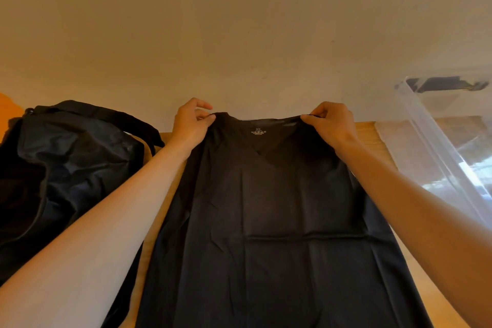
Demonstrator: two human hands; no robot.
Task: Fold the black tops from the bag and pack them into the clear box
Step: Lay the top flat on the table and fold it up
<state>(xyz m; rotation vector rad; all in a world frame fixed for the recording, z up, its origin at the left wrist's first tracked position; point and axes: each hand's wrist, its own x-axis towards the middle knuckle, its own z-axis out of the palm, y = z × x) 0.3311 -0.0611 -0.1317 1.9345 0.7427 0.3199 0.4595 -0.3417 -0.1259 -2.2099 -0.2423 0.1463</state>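
Top point(279, 221) lies flat on bench point(368, 137); my left hand point(190, 125) and right hand point(330, 125) pinch its shoulders, likely squaring it for folding.

The only writing I can find from here is a pale printed label point(258, 132) inside the back of the neck of the black top point(279, 221), just under the collar edge and above the point of the V-neck. It has a short top line with smaller lines beneath, all too small and blurred for me to read.
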